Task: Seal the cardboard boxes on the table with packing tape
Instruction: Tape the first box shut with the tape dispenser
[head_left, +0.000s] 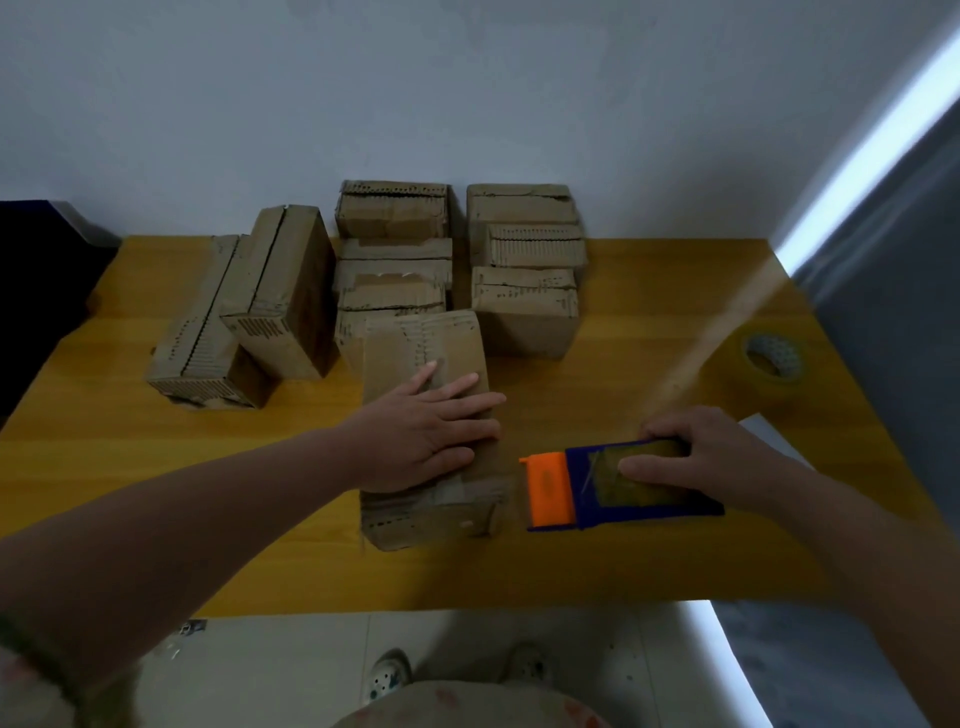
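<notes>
1. A yellow wood-grain table (623, 561) stands against a pale, bare wall (467, 104), with light tiled floor (291, 670) below its near edge.
2. The nearest box (431, 514) lies at the table's middle front. The other boxes (524, 312) are stacked behind it towards the wall.
3. The left hand (426, 431) lies flat on this box, fingers spread.
4. The right hand (711, 457) grips a blue and orange tape dispenser (582, 488) just right of the box.
5. A tape roll (774, 358) lies near the table's right edge.
</notes>
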